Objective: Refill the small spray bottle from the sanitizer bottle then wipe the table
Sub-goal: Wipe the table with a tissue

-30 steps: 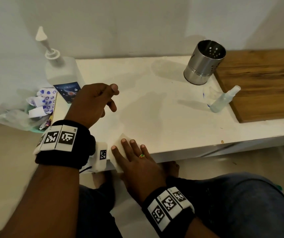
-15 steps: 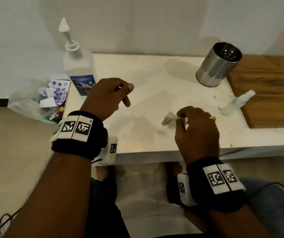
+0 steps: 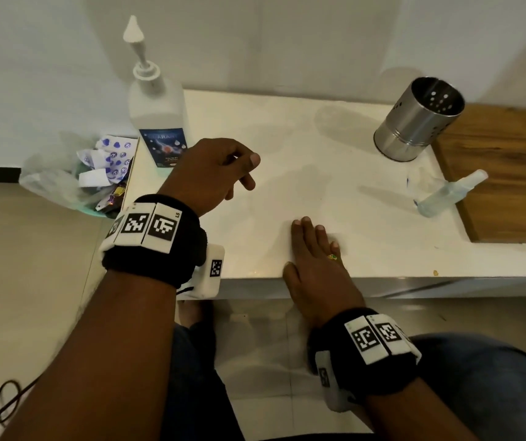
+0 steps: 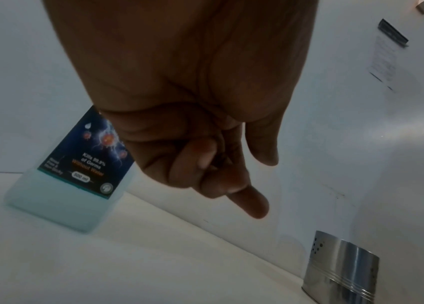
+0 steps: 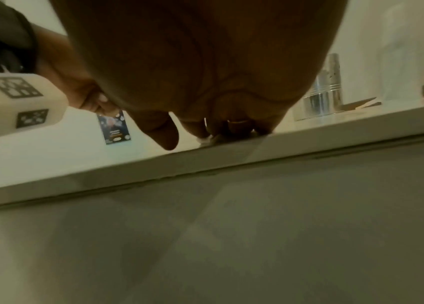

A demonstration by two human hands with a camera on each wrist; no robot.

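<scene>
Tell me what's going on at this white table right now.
A person is wiping the white table. Their right hand lies flat near the front edge, straight fingers pressing a white tissue that barely shows beneath them. The left hand hovers above the table, loosely curled and holding nothing, beside the upright white pump sanitizer bottle. The small clear spray bottle lies on its side near the perforated steel holder.

Right hand point(image 3: 314, 265) flat, fingers straight; left hand point(image 3: 210, 173) raised, fingers loosely curled.
</scene>
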